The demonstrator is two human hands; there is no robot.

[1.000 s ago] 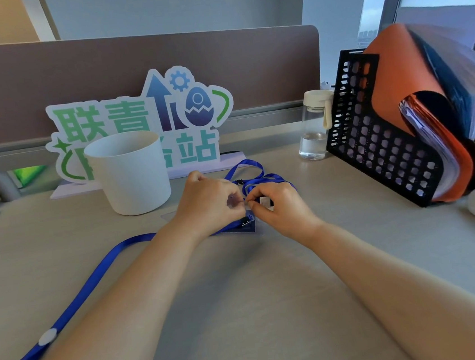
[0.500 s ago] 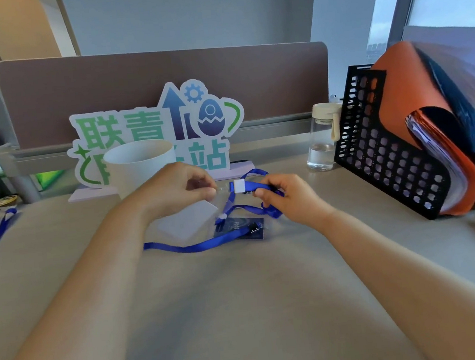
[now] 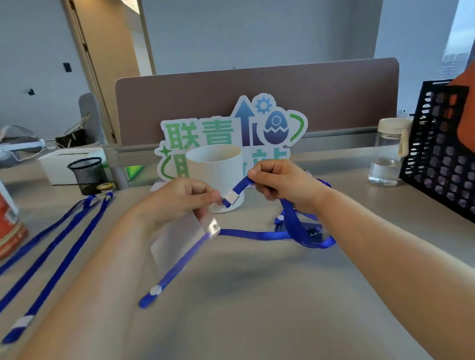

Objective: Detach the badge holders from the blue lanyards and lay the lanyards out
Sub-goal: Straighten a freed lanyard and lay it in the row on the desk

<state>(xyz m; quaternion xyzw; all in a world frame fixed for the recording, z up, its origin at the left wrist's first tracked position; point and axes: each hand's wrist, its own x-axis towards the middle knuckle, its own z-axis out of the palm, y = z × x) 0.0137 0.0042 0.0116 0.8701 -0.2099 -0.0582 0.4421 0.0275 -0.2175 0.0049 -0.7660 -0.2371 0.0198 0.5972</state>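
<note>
Head view shows both hands up off the desk [image 3: 273, 308] now, in front of the white cup [image 3: 217, 164] at centre frame; a second ago they were huddled low over the clasp. The left hand [image 3: 182, 198] pinches the clear badge holder [image 3: 178, 244], which hangs below it. The right hand [image 3: 286, 185] pinches the blue lanyard [image 3: 253, 233] just behind its white clasp [image 3: 231, 198], the strap trailing onto the desk. Whether the clasp has cleared the holder's slot I cannot tell, but it looks nearly free. This strap would then join the laid-out lanyards [image 3: 64, 258] at left.
</note>
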